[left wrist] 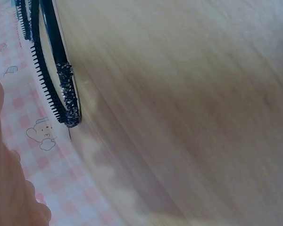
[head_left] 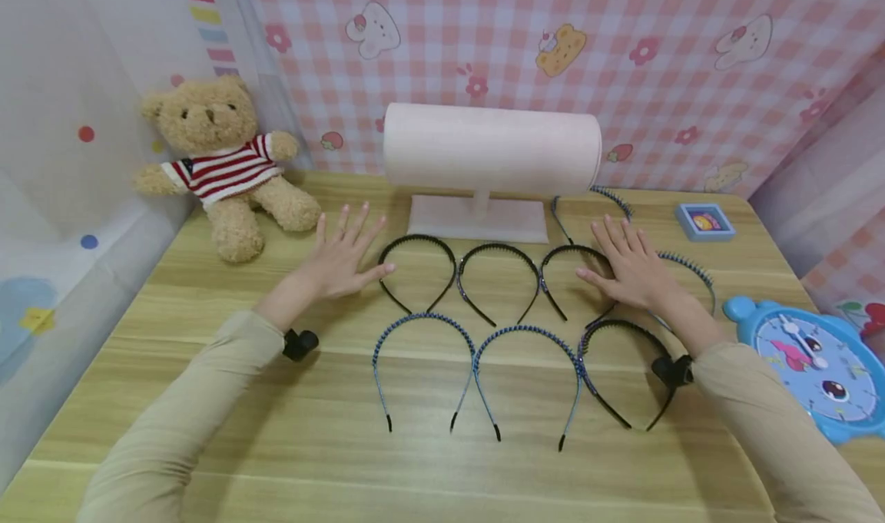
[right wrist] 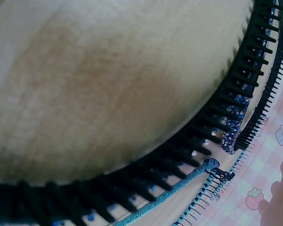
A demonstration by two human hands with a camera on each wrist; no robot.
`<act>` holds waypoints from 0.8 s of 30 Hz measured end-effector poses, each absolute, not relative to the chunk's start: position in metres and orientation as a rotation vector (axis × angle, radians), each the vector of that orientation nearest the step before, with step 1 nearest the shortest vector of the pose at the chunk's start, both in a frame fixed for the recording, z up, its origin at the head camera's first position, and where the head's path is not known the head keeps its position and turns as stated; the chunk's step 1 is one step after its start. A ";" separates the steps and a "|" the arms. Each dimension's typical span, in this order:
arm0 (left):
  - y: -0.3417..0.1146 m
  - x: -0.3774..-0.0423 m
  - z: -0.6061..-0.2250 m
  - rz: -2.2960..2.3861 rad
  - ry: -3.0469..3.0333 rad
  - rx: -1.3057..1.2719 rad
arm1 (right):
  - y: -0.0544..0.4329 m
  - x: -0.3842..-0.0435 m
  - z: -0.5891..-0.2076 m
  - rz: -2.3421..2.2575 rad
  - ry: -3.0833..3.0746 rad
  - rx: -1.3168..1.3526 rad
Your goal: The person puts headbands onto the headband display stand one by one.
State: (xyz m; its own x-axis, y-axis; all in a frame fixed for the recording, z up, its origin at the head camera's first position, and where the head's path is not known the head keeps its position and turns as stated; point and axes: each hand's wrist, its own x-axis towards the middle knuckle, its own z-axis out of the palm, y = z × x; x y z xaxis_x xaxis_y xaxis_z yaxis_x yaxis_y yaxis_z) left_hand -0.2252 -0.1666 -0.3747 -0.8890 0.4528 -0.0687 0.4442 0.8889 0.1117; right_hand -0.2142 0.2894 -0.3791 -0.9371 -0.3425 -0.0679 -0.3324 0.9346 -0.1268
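In the head view, my left hand [head_left: 340,263] is spread flat over the table, its thumb overlapping the side of a black toothed headband [head_left: 419,237]. My right hand [head_left: 632,272] also has its fingers spread, lying over part of another black headband [head_left: 570,249], with a blue headband [head_left: 691,263] just beyond it. A third black headband [head_left: 499,246] lies between the hands. Nearer the front are two blue beaded headbands [head_left: 424,316] and, under the right wrist, a dark headband [head_left: 625,323]. Teeth and sparkly trim show on the headband [right wrist: 198,132] in the right wrist view.
A white roll-shaped display stand [head_left: 491,147] stands at the back, with a blue headband [head_left: 611,193] beside its base. A teddy bear [head_left: 231,170] sits at the back left. Over on the right are a small blue box [head_left: 705,223] and a blue toy clock [head_left: 816,365].
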 end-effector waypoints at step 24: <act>-0.141 -0.287 -0.295 1.525 2.629 0.441 | 0.302 -0.252 -0.365 -0.405 2.879 -0.381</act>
State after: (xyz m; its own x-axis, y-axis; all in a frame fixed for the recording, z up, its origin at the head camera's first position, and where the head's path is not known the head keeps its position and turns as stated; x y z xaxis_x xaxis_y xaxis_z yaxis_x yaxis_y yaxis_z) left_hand -0.2866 -0.1410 -0.2951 -0.9563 0.2804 0.0829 0.2111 0.4661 0.8591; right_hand -0.2517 0.3021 -0.3647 -0.9446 -0.2813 -0.1688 -0.2238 0.9287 -0.2957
